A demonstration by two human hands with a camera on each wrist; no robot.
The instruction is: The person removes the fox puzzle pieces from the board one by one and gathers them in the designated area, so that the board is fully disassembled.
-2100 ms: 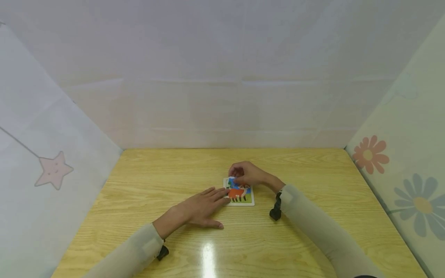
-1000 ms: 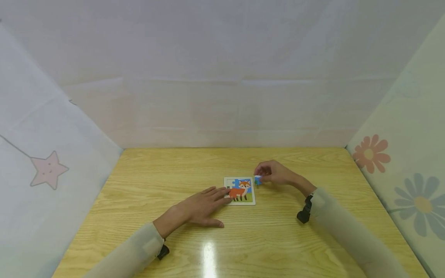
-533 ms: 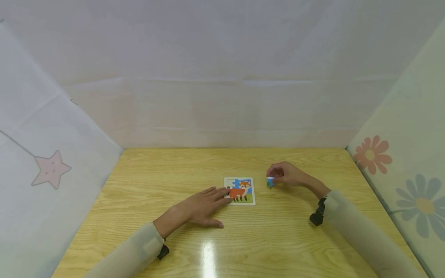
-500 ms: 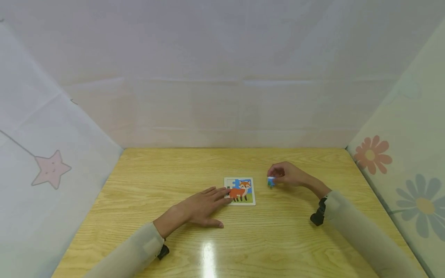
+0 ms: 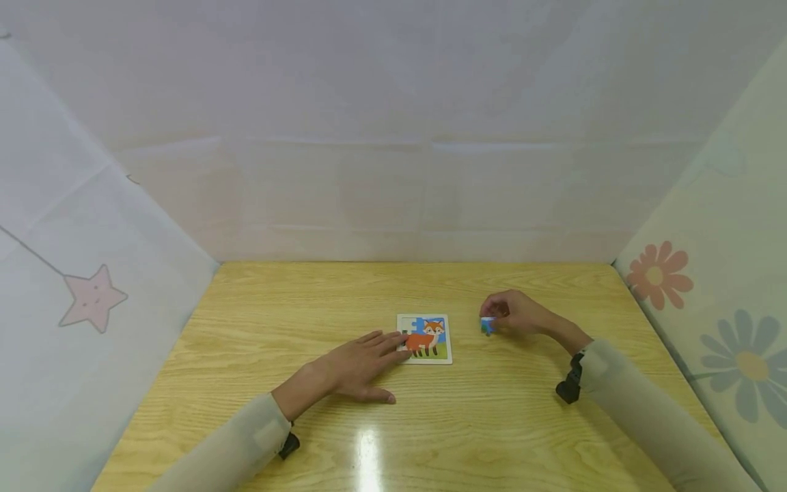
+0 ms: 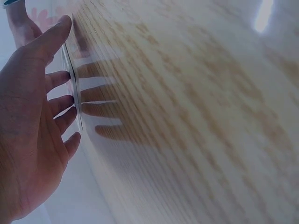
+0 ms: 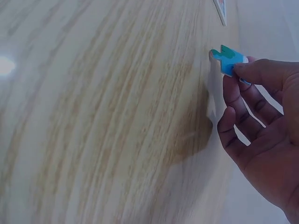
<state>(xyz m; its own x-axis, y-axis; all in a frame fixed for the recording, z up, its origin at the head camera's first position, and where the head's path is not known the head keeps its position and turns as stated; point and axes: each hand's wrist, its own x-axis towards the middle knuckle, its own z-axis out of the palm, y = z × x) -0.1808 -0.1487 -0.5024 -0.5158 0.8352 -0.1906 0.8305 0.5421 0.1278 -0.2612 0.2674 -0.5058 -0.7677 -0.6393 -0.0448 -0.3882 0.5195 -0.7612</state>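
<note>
A square jigsaw puzzle (image 5: 438, 347) with a fox picture and a white frame lies mid-table, a bare gap at its upper left. My left hand (image 5: 359, 365) spreads flat with its fingertips on the puzzle's left edge. In the left wrist view the fingers of the left hand (image 6: 32, 107) reach the thin board. To the right of the puzzle, my right hand (image 5: 516, 312) pinches a blue and green jigsaw piece (image 5: 487, 325) between thumb and fingers. The right wrist view shows the piece (image 7: 229, 59) close over the table, its knob pointing away from the right hand (image 7: 261, 107).
The wooden table (image 5: 307, 294) has a light-grey cloth wall (image 5: 393, 198) behind it. Side panels carry a pink star (image 5: 93, 298) on the left and flowers (image 5: 658, 275) on the right. Black wrist cameras (image 5: 569, 388) hang under both sleeves.
The right hand has lifted the blue and green jigsaw piece out of the puzzle's upper left and carried it right, lastly a little lower. The left hand has stayed in place.
</note>
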